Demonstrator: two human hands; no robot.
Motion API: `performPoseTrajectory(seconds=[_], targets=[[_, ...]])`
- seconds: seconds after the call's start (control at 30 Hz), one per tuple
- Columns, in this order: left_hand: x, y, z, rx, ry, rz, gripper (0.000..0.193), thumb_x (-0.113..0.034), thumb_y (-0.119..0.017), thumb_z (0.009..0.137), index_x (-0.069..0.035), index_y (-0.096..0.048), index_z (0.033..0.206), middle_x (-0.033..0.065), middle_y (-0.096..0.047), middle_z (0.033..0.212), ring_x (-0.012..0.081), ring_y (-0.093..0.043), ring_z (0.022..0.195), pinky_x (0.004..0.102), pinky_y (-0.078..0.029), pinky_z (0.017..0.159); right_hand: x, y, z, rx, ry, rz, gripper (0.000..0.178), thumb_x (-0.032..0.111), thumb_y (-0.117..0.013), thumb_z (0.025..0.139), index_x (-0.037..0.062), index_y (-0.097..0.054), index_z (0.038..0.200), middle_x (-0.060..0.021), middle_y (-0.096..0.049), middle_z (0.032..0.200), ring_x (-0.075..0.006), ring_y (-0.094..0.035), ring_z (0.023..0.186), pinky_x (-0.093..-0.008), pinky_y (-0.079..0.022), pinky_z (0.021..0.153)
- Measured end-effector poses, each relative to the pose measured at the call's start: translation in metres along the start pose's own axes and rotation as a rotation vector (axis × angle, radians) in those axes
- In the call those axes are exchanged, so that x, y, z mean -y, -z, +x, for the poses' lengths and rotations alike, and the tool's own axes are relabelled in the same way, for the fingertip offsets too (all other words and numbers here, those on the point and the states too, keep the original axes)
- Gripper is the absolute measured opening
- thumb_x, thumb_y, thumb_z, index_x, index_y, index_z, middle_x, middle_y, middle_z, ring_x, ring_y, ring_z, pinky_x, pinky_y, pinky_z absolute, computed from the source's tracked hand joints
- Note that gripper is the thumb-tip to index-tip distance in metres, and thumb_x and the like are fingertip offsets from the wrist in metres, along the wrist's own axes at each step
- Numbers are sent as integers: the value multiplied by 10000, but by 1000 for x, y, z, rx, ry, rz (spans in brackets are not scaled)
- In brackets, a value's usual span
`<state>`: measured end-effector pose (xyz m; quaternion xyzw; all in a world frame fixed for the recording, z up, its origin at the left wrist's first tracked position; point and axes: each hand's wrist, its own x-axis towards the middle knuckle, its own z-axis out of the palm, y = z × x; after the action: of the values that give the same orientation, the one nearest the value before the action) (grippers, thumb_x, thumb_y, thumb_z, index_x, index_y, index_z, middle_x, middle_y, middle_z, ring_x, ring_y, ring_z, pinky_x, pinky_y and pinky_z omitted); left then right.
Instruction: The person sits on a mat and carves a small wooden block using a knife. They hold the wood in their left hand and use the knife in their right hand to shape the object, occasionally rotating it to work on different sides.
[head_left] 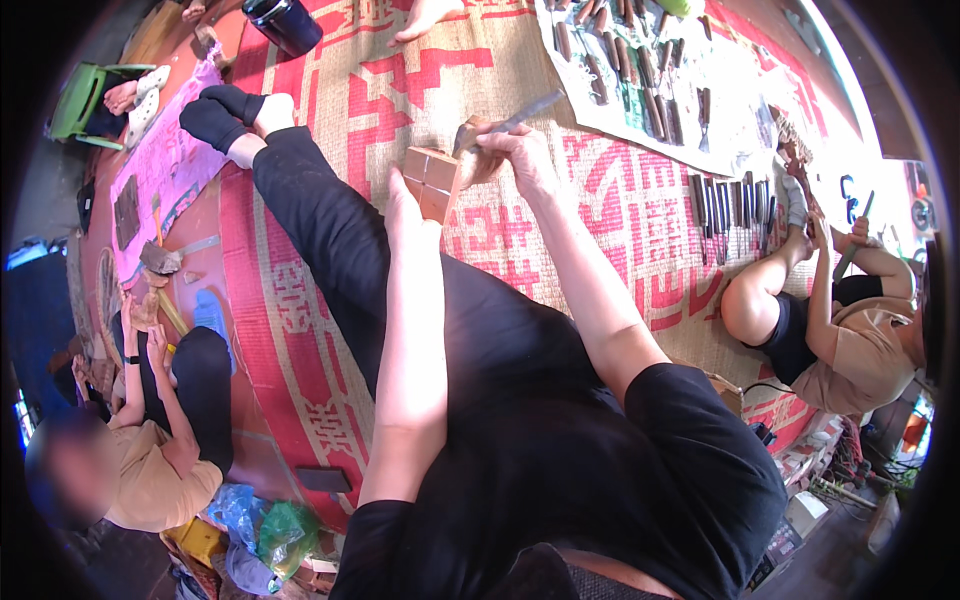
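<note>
My left hand (404, 212) is closed round the near side of a reddish-brown wooden block (430, 180), thumb along its edge. Pale lines cross on the block's upper face. Just to the right, my right hand (528, 160) pinches a slim grey tool (538, 106), whose flat length points away to the upper right; its exact kind is unclear. A brown, wood-coloured piece (468, 137) shows beside the right fingertips and the block's far corner. Whether it is held or part of the tool, I cannot tell.
A patterned red and straw mat (300, 300) lies under my legs. Several wooden-handled tools (650, 85) rest on a pale sheet, with a row of slim tools (730, 205) nearer. Co-workers sit left and right. A dark cup (284, 25) stands far left; plastic bags (285, 540) lie near left.
</note>
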<state>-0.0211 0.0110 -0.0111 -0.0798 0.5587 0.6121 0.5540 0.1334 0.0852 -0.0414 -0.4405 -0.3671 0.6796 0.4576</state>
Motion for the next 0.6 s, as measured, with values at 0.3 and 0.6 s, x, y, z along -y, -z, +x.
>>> performPoseTrajectory(seconds=[0.3, 0.6], targets=[[4, 4, 7, -2, -16, 5, 506, -442, -474, 911, -94, -422, 1276, 83, -516, 1234, 214, -545, 1073, 358, -482, 851, -4, 0, -1, 10, 12, 18, 170, 38, -663, 699, -20, -663, 859, -89, -660, 781, -150, -598, 771, -284, -424, 807], [4, 5, 7, 21, -21, -15, 508, -434, -482, 911, -76, -425, 1267, 95, -521, 1224, 218, -557, 1054, 360, -494, 827, -2, 4, -1, -23, -33, 79, 179, 13, -648, 711, -17, -659, 888, -72, -657, 784, -148, -603, 780, -274, -433, 768]])
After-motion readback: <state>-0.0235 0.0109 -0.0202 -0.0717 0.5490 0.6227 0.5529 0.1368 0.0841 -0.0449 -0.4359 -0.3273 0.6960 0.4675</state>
